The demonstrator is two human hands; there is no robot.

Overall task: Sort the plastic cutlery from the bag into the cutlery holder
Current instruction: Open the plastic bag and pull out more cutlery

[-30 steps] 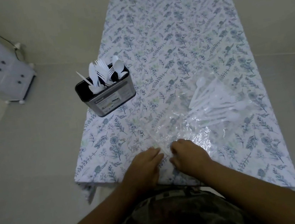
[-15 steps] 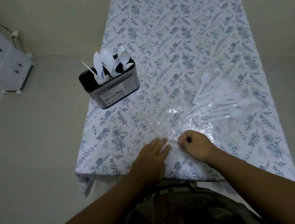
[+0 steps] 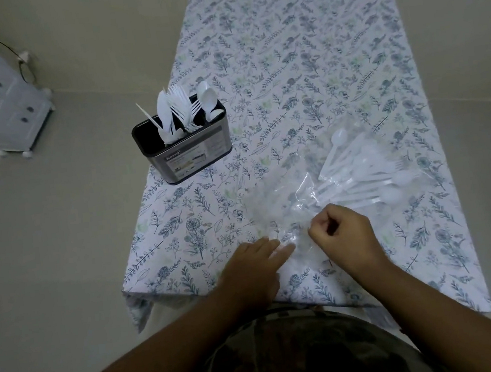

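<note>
Two hands: both work the near end of the clear bag (image 3: 290,211), as they did a second ago.
Right hand (image 3: 341,232): now lifted and curled, pinching the plastic.
Left hand (image 3: 255,262): fingers flat, pressing the bag's edge to the table (image 3: 299,55).
Cutlery (image 3: 360,178): loose white pieces lie inside the bag, right of the cutlery holder (image 3: 184,150).
Meaning: you seem to be opening the bag; the holder is already part filled.

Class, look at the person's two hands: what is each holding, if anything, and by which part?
The right hand pinches the clear plastic bag at its near edge. The left hand holds nothing; its straight fingers press the same edge flat on the tablecloth.
</note>
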